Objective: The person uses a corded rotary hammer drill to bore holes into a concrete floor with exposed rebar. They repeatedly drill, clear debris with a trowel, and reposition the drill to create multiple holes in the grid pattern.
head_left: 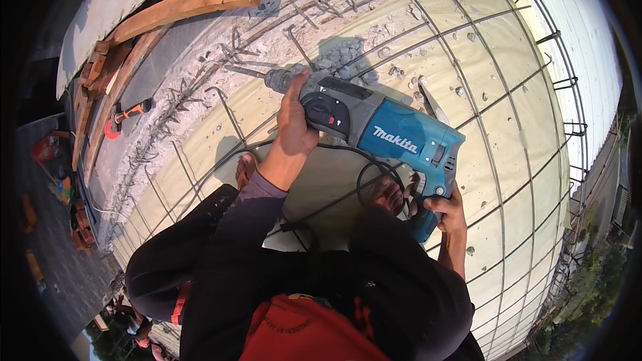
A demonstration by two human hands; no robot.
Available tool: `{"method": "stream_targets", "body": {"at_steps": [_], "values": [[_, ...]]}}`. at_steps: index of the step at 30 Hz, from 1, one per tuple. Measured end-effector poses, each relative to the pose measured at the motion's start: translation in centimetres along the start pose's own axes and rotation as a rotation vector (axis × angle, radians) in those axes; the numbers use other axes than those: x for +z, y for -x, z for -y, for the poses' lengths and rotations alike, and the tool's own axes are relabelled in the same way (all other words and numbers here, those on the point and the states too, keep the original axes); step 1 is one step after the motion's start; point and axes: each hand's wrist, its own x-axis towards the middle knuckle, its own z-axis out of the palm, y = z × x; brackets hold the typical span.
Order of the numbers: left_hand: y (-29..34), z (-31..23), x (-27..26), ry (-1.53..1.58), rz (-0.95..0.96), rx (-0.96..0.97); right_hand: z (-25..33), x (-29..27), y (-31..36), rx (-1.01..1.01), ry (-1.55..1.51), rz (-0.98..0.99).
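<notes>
A teal and black rotary hammer drill (394,127) lies across the middle of the view, between both hands. My left hand (294,124) is wrapped round its dark front housing, just behind the chuck. At the rear, my right hand (447,210) grips the handle, with the fingers partly hidden behind it. The bit (246,71) points left toward the rough broken concrete edge (200,73). Grey rubble (341,53) is heaped beyond the chuck. A black power cord (358,152) loops below the tool, near my bare feet.
A grid of steel rebar (478,120) covers pale yellow sheeting (515,180) strewn with concrete chips. Bent bar ends stick up along the broken edge. At the left lie wooden beams (187,7) and an orange-and-black handled tool (132,111). A rebar cage (572,83) runs along the right side.
</notes>
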Motion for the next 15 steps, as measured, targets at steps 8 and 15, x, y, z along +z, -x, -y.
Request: {"method": "stream_targets", "body": {"at_steps": [8, 15], "values": [[6.5, -10.3, -11.4, -0.371, -0.526, 0.195, -3.2, 6.2, -10.8, 0.179, 0.568, 0.33], [16.1, -12.9, -18.5, -0.331, -0.671, 0.231, -8.6, 13.8, -13.0, 0.016, 1.069, 0.408]]}}
